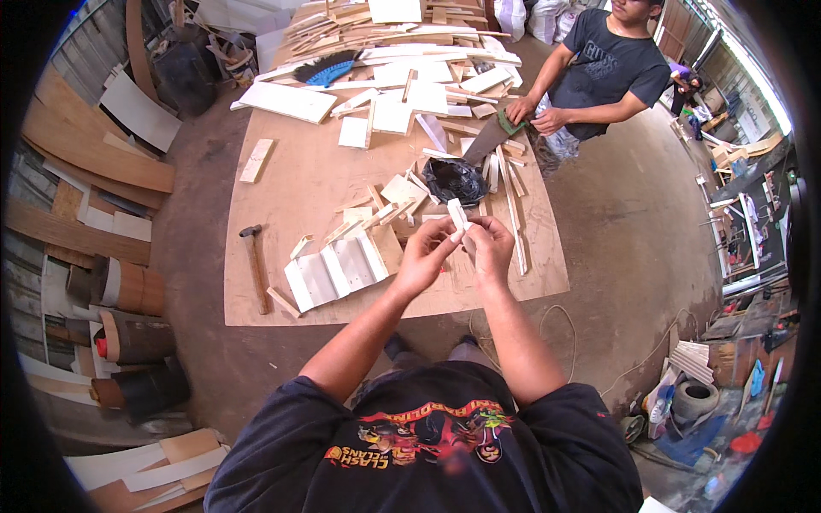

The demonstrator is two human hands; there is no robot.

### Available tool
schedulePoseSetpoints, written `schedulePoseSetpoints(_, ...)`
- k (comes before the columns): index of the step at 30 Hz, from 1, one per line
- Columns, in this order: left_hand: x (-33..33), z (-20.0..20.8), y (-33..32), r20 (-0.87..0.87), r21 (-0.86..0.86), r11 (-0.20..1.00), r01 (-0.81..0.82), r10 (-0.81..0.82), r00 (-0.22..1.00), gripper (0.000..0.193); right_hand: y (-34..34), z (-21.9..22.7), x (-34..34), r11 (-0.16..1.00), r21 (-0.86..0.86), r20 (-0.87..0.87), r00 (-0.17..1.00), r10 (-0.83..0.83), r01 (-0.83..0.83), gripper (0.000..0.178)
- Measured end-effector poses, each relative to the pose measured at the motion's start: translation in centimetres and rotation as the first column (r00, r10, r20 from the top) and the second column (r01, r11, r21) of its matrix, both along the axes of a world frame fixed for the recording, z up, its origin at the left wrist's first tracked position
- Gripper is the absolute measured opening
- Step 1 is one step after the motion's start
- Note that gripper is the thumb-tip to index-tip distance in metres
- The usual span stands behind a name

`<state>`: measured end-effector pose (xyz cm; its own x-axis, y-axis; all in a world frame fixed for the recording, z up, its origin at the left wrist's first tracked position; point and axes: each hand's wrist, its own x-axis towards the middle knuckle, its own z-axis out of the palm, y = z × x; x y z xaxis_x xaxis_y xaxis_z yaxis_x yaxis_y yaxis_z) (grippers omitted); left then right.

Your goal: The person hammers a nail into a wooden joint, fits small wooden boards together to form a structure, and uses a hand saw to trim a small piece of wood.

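Note:
Above the near part of the table, my left hand and my right hand meet with fingers closed on a small white wood piece. Its upper end sticks up between my fingertips; the rest is hidden by them. Left of my left hand lies a white stepped wooden panel. A hammer with a wooden handle rests farther left. Just beyond my hands sits a black plastic bag, with wood offcuts beside it.
Boards and strips pile up on the far half, with a blue brush on them. At the far right a co-worker holds a handsaw over the table edge. A cable trails on the floor.

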<state>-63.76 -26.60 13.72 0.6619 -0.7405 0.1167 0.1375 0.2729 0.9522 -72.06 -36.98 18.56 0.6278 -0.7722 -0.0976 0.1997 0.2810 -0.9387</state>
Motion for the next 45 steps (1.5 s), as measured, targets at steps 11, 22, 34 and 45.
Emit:
schedulePoseSetpoints(11, -11.9, -2.9, -11.8, -0.141, 0.099, 0.978, -0.185, 0.198, 0.97, 0.034, -8.5, -3.6, -8.8, 0.947, 0.302, -0.041, 0.994, -0.101, 0.109, 0.013)
schedulePoseSetpoints(22, -23.1, -3.5, -25.5, -0.431, 0.088, 0.986, -0.14, 0.164, 0.887, 0.038, -21.4, -5.8, -17.7, 0.889, 0.407, -0.04, 0.977, -0.211, 0.209, 0.015)
schedulePoseSetpoints(34, -20.2, -6.6, -34.1, -0.2, 0.218, 0.945, -0.245, 0.289, 0.936, 0.034, -29.6, -9.9, -14.6, 0.859, 0.47, -0.036, 0.977, -0.21, 0.202, 0.014)
schedulePoseSetpoints(45, -9.7, -11.1, -40.2, -0.301, 0.389, 0.894, -0.225, 0.354, 0.885, 0.033, -37.2, -14.1, -7.0, 0.974, 0.227, -0.225, 0.973, 0.056, -0.004, 0.015)
